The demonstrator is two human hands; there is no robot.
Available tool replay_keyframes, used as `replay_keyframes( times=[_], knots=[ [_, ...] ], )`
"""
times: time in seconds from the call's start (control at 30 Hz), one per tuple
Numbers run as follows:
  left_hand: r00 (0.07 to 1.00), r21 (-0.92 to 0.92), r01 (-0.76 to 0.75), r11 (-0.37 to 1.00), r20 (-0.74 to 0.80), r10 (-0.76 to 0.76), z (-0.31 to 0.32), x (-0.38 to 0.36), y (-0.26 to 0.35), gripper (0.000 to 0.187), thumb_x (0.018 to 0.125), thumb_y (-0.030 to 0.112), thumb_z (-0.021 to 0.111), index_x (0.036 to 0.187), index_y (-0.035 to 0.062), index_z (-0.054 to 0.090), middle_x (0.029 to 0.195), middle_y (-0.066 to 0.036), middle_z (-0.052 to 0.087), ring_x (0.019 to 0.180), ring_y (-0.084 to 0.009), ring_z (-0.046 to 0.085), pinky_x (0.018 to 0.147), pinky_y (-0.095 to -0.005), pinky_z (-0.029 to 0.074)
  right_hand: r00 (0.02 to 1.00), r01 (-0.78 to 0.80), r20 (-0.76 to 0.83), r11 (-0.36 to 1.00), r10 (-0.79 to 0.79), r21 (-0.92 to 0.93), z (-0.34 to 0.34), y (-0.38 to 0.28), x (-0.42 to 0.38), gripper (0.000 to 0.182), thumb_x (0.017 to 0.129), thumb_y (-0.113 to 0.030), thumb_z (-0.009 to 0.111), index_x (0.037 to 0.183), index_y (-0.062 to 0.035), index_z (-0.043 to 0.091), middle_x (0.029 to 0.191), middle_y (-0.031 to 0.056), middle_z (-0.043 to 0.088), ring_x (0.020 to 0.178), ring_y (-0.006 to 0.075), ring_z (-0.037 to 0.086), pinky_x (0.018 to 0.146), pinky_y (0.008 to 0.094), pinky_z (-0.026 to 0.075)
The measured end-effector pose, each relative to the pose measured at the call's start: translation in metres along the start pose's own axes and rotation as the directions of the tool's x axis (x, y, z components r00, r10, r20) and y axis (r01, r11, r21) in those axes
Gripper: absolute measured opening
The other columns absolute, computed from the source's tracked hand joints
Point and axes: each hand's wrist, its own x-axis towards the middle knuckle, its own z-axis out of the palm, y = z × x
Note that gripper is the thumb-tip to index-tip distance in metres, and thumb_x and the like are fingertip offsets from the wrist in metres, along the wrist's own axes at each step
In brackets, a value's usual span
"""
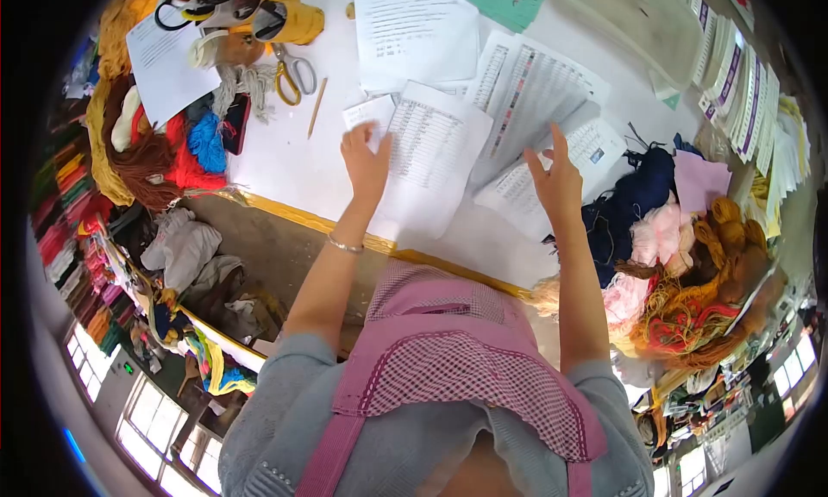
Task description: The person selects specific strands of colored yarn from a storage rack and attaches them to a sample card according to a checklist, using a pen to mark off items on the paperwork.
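My left hand [366, 165] is at the left edge of a printed sheet [431, 165], its thumb over that edge and its fingers bent but apart. A small white slip [369, 113] lies just beyond its fingertips. My right hand [559, 180] is spread, thumb and fingers apart, above a stack of printed pages [526, 195]. Between the hands, a sheet with columns of print [539, 87] slants across the white table [332, 182]. Another printed page [414, 31] lies farther back.
Scissors [295, 75], a pencil [317, 109] and a yellow container [302, 21] sit at the back left. Yarn piles flank both sides, with a blue skein [205, 139] left and a navy bundle [634, 200] right. A translucent bin [634, 31] stands back right.
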Motion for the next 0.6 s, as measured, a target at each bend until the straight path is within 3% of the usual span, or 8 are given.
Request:
replay_keyframes(
  times=[0.07, 0.1, 0.17, 0.3, 0.37, 0.43, 0.5, 0.6],
  knots=[
    [0.997, 0.095, -0.075, 0.993, 0.022, 0.073, -0.003, -0.02, -0.007, 0.034, 0.076, 0.022, 0.075, 0.1, 0.0029, 0.059, 0.092, -0.011, 0.058, 0.084, -0.0272, 0.054, 0.081, -0.0386, 0.043, 0.995, 0.08, 0.057, 0.996, -0.082, 0.037, 0.0, -0.005, -0.01, 0.069, 0.087, -0.028, 0.064, 0.142, -0.006, 0.03, 0.094, 0.0215, 0.067, 0.072, 0.0335, 0.065, 0.066, 0.041, 0.051],
    [0.997, 0.083, -0.079, 0.993, 0.025, 0.077, -0.003, -0.021, -0.007, 0.034, 0.076, 0.022, 0.075, 0.1, 0.0029, 0.059, 0.092, -0.011, 0.058, 0.084, -0.0272, 0.054, 0.081, -0.0386, 0.043, 0.992, 0.036, 0.119, 0.998, -0.042, 0.055, -0.001, -0.008, -0.019, 0.067, 0.087, -0.027, 0.065, 0.141, -0.0072, 0.032, 0.094, 0.0213, 0.067, 0.073, 0.0338, 0.066, 0.067, 0.0412, 0.051],
    [0.943, 0.004, 0.191, 0.982, 0.279, -0.184, -0.005, -0.019, -0.003, 0.028, 0.075, 0.018, 0.074, 0.093, 0.0053, 0.058, 0.082, -0.01, 0.058, 0.076, -0.0261, 0.056, 0.071, -0.0368, 0.046, 0.981, -0.016, 0.192, 0.999, 0.008, 0.04, 0.002, -0.004, -0.04, 0.063, 0.086, -0.026, 0.065, 0.139, -0.0101, 0.035, 0.093, 0.019, 0.067, 0.076, 0.0336, 0.067, 0.067, 0.0414, 0.052],
    [0.948, -0.104, 0.055, 0.993, 0.316, -0.019, -0.018, -0.009, 0.011, 0.022, 0.074, 0.015, 0.071, 0.087, 0.006, 0.055, 0.073, -0.011, 0.057, 0.068, -0.0265, 0.056, 0.062, -0.0365, 0.046, 0.973, -0.012, 0.23, 0.999, 0.018, -0.03, 0.011, 0.011, -0.091, 0.048, 0.084, -0.021, 0.066, 0.127, -0.0068, 0.048, 0.091, 0.0156, 0.068, 0.076, 0.0321, 0.067, 0.067, 0.0401, 0.052],
    [0.838, -0.153, 0.126, 0.98, 0.546, -0.022, -0.042, -0.005, 0.024, 0.021, 0.073, 0.012, 0.066, 0.089, 0.0054, 0.053, 0.075, -0.016, 0.058, 0.072, -0.0311, 0.06, 0.063, -0.0403, 0.046, 0.966, 0.005, 0.256, 0.994, -0.033, 0.108, 0.019, 0.016, -0.112, 0.043, 0.084, -0.02, 0.066, 0.122, -0.0049, 0.052, 0.088, 0.0156, 0.068, 0.075, 0.0322, 0.067, 0.068, 0.04, 0.052],
    [0.835, -0.117, 0.019, 0.993, 0.549, 0.049, -0.066, -0.012, 0.047, 0.023, 0.075, 0.012, 0.065, 0.092, 0.0052, 0.052, 0.076, -0.018, 0.06, 0.073, -0.0339, 0.061, 0.063, -0.042, 0.046, 0.96, -0.079, 0.278, 0.98, 0.025, 0.183, 0.013, -0.011, -0.12, 0.047, 0.082, -0.02, 0.07, 0.122, -0.0032, 0.053, 0.098, 0.0168, 0.066, 0.088, 0.0322, 0.066, 0.076, 0.0394, 0.052],
    [0.818, -0.088, -0.097, 0.991, 0.561, 0.13, -0.088, -0.025, 0.074, 0.024, 0.076, 0.012, 0.064, 0.095, 0.0049, 0.051, 0.078, -0.02, 0.061, 0.074, -0.0367, 0.062, 0.063, -0.0437, 0.046, 0.951, 0.289, -0.157, 0.947, -0.267, 0.139, -0.001, -0.045, -0.122, 0.055, 0.076, -0.02, 0.077, 0.122, -0.0023, 0.053, 0.112, 0.0168, 0.062, 0.106, 0.0334, 0.058, 0.089, 0.0399, 0.046],
    [0.612, -0.026, -0.492, 0.87, 0.701, 0.366, -0.119, -0.052, 0.121, 0.027, 0.08, 0.012, 0.064, 0.103, 0.0072, 0.05, 0.074, -0.018, 0.063, 0.072, -0.0386, 0.062, 0.062, -0.0451, 0.047, 0.805, 0.51, -0.41, 0.853, -0.429, 0.108, -0.058, -0.103, -0.127, 0.064, 0.068, -0.022, 0.082, 0.121, -0.0023, 0.053, 0.121, 0.0145, 0.057, 0.116, 0.0345, 0.05, 0.101, 0.0423, 0.037]
  ],
)
